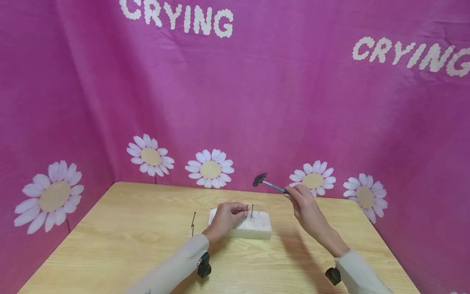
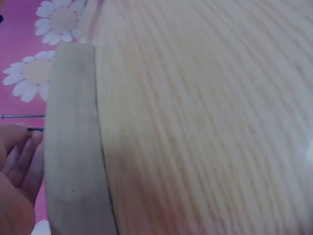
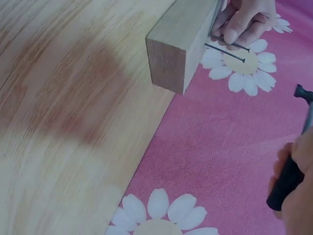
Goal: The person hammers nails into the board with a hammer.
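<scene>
Table (image 1: 139, 228): pale wood-grain top, its far edge running along a pink cloth (image 1: 264, 114).
Sleeves: a light left sleeve (image 1: 172, 265) and a light right sleeve (image 1: 361, 271) reach in from the near side, a black device (image 1: 204, 265) at the left wrist and another (image 1: 333, 276) at the right.
Left hand (image 1: 227, 216): thumb and fingers pinch an upright nail (image 3: 241, 47) at the block's top.
Block (image 1: 253, 233): whitish on top, lying flat on the table, partly under the left hand.
Second nail (image 1: 252, 211): stands in the block's top, just right of the pinched one.
Loose nails (image 1: 193, 219): two, on the table left of the block.
Right hand (image 1: 306, 206): fingers wrapped round the black grip of a hammer.
Hammer (image 1: 273, 185): raised, well apart from both upright nails, dark head pointing left.
Cloth print: white daisies with yellow centres low down, "CRYING" in white letters above.
</scene>
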`<action>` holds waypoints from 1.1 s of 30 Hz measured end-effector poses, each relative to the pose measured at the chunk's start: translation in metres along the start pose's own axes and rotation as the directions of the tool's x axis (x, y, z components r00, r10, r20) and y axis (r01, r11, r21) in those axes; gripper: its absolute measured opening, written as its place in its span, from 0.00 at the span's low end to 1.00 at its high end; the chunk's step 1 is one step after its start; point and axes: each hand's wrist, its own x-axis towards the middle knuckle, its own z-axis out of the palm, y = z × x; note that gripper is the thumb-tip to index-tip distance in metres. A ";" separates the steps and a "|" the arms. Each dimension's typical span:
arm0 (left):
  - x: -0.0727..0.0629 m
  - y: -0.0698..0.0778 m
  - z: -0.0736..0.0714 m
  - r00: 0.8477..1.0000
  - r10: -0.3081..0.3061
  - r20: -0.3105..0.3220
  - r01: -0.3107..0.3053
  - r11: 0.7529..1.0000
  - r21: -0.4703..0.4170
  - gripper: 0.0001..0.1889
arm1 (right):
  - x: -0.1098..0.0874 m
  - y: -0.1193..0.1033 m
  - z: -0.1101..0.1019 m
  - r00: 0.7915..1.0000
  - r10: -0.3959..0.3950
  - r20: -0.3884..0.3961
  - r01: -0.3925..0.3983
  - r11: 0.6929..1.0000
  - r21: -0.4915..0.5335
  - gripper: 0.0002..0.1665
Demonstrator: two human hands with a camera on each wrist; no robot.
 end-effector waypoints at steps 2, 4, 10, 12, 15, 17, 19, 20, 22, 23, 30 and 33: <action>-0.001 0.004 -0.001 0.999 -0.024 0.026 0.024 1.000 -0.017 0.10 | -0.001 0.001 -0.002 1.000 -0.001 0.025 0.001 1.000 0.007 0.13; -0.002 0.008 -0.004 0.999 -0.029 0.043 0.029 0.999 -0.015 0.11 | -0.002 0.002 -0.002 0.999 0.007 0.051 -0.008 1.000 0.012 0.12; -0.006 0.015 -0.020 0.999 0.021 0.035 -0.021 1.000 0.000 0.12 | -0.004 0.003 -0.005 0.989 0.087 0.119 -0.087 0.996 -0.003 0.10; -0.007 0.014 -0.026 1.000 0.021 0.023 -0.021 1.000 0.001 0.12 | -0.006 0.003 -0.006 0.980 0.129 0.149 -0.128 0.992 -0.014 0.10; -0.008 0.012 -0.037 1.000 0.019 0.000 -0.019 1.000 0.024 0.11 | -0.008 0.003 -0.006 0.969 0.170 0.179 -0.169 0.985 -0.021 0.08; -0.009 0.010 -0.045 1.000 0.011 -0.016 -0.011 0.999 0.046 0.11 | -0.007 0.003 -0.006 0.967 0.176 0.186 -0.175 0.984 -0.021 0.07; -0.009 0.009 -0.055 0.999 -0.001 -0.033 0.004 0.997 0.074 0.11 | -0.006 0.004 -0.005 0.966 0.180 0.185 -0.179 0.984 -0.022 0.07; -0.010 0.008 -0.060 0.999 -0.006 -0.038 0.009 0.996 0.088 0.11 | -0.005 0.004 -0.005 0.966 0.181 0.186 -0.181 0.983 -0.021 0.07; -0.012 0.008 -0.069 0.998 -0.027 -0.057 0.034 0.993 0.117 0.11 | -0.004 0.003 -0.005 0.965 0.183 0.190 -0.183 0.983 -0.017 0.07; -0.013 0.007 -0.074 0.997 -0.030 -0.065 0.038 0.990 0.134 0.11 | -0.004 0.003 -0.005 0.963 0.185 0.195 -0.186 0.982 -0.015 0.07; -0.022 0.002 -0.100 0.990 -0.111 -0.087 0.127 0.970 0.207 0.11 | -0.003 0.003 -0.005 0.951 0.184 0.250 -0.191 0.982 0.006 0.06; -0.028 -0.001 -0.108 0.988 -0.133 -0.081 0.148 0.961 0.234 0.10 | -0.005 0.003 -0.004 0.939 0.186 0.288 -0.200 0.980 0.018 0.06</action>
